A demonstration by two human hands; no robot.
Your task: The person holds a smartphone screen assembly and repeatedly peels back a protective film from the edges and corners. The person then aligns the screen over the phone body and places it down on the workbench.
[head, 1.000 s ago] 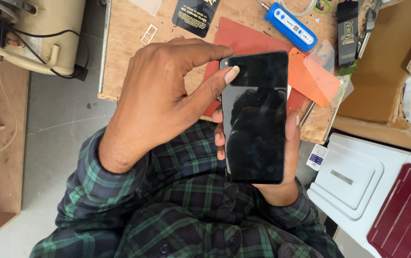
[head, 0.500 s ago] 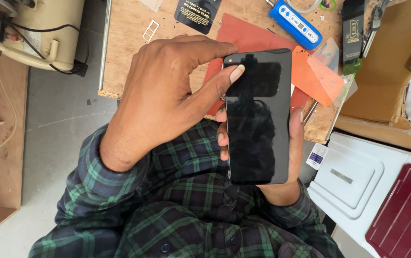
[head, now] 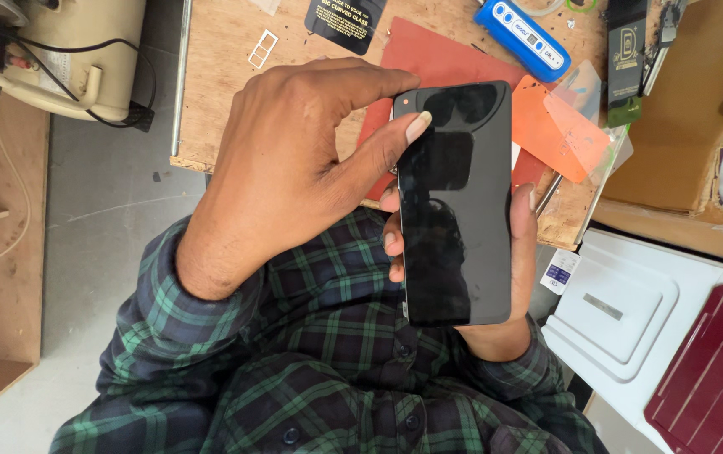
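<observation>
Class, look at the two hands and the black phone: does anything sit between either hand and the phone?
Nothing visible does. The right hand cradles the black phone from behind, fingers wrapped round both edges. The left hand touches it directly, its thumb on the glass near the top left corner.

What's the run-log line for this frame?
left hand: thumb on top corner of black phone | right hand: cradles phone from behind | screen: dark | behind: red mat on wooden bench

Dark phone screen (head: 456, 206), black packet (head: 345, 21) behind
</observation>
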